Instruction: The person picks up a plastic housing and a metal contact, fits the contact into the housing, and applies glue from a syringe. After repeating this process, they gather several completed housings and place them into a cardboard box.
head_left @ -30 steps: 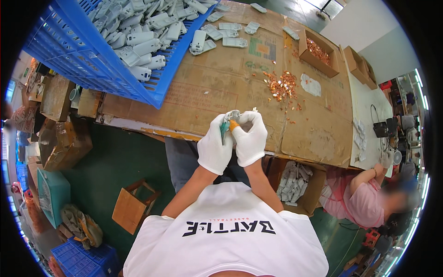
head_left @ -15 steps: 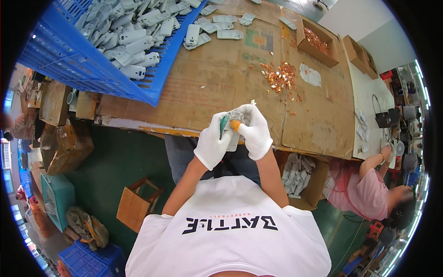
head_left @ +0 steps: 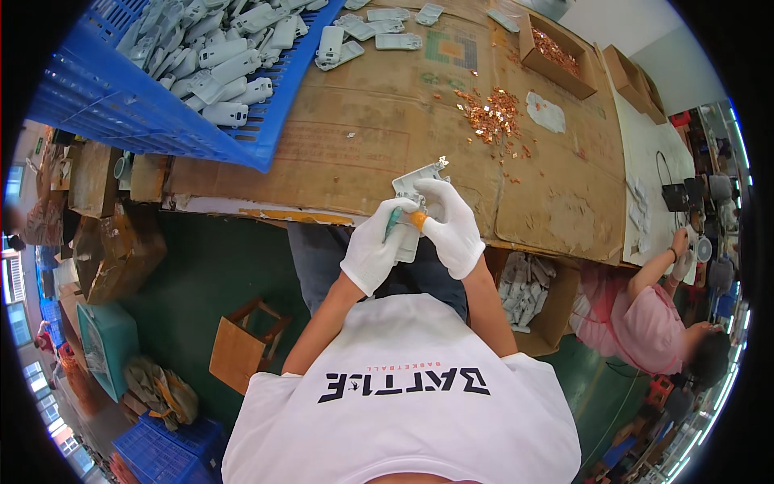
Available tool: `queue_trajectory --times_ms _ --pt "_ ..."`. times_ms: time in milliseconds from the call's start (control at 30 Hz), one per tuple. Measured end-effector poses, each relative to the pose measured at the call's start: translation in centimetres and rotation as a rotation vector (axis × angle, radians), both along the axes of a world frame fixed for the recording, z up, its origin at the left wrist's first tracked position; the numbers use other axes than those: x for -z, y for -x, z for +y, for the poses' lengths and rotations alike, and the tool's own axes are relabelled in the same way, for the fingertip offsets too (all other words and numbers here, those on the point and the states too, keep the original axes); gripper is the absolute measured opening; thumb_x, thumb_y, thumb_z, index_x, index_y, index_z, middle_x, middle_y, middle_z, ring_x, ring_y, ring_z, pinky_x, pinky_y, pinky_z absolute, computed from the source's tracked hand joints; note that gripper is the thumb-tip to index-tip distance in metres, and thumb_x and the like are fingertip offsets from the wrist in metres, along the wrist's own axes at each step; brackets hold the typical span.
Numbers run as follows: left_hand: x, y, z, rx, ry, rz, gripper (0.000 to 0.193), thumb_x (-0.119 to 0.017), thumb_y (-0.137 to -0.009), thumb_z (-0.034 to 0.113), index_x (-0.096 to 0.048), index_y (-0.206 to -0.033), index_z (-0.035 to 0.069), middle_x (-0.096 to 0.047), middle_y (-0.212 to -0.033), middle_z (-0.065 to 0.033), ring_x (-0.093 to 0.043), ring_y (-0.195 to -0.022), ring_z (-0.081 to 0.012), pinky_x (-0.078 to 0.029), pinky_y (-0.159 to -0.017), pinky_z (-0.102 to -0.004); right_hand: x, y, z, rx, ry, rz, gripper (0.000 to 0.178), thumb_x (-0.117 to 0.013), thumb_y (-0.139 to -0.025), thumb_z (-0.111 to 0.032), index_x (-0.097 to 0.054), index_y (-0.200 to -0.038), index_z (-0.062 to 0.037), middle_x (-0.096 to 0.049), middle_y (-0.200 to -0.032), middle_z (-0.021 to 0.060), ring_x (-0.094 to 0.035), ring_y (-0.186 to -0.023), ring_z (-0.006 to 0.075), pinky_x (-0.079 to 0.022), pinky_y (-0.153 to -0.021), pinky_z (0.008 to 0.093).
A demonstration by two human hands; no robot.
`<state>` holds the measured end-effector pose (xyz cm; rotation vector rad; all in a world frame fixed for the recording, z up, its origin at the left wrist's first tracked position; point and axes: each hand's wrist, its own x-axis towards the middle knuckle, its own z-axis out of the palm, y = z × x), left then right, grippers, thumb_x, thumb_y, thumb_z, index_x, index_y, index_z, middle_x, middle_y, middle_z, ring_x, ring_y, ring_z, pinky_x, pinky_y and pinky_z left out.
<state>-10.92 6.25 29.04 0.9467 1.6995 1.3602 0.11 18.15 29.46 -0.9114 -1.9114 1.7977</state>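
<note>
My left hand (head_left: 373,248), in a white glove, is closed on a white plastic casing (head_left: 408,248) held just off the table's near edge. A teal patch shows along its thumb side; whether it is a finger cover or a separate piece I cannot tell. My right hand (head_left: 453,228), gloved in white with an orange-covered thumb tip, grips the same work from the other side. A white flat part (head_left: 418,179) sticks up beyond the fingers, tilted; the hands hide where it meets the casing. A small shiny metal piece (head_left: 443,162) shows at its upper right corner.
A blue plastic crate (head_left: 270,121) heaped with white casings (head_left: 230,60) stands left. Small copper-coloured pieces (head_left: 493,113) lie on the cardboard-covered table (head_left: 347,161); more fill a carton (head_left: 592,85). Below the table's right is a box (head_left: 556,323) of white parts. A person (head_left: 645,323) sits right.
The white flat part now stands out beyond my fingers, where before it was mostly between them. My right hand has moved slightly nearer me. The seated person's arm has shifted.
</note>
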Motion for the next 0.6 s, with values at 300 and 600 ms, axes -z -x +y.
queue_trajectory --times_ms 300,600 --pt "0.7 -0.6 0.4 -0.135 -0.084 0.227 0.031 -0.055 -0.087 0.001 -0.055 -0.116 0.01 -0.066 -0.103 -0.0138 -0.066 -0.094 -0.0296 -0.052 -0.079 -0.0336 -3.1 0.4 -3.9 0.162 -0.791 0.079 0.034 -0.074 -0.07 -0.001 -0.061 -0.102 -0.0063 -0.058 -0.098 0.0092 -0.059 -0.077 0.0198 -0.048 -0.067 0.03" --pt "0.3 -1.1 0.2 -0.201 -0.054 0.311 0.031 -0.061 -0.085 0.004 -0.057 -0.116 0.01 -0.067 -0.102 -0.0099 -0.067 -0.091 -0.0266 -0.053 -0.077 -0.0311 -2.2 2.1 -4.9 0.215 -0.68 -0.055 0.022 -0.075 -0.074 -0.007 -0.062 -0.091 -0.0079 -0.057 -0.086 0.006 -0.057 -0.073 0.0217 -0.047 -0.065 0.0329"
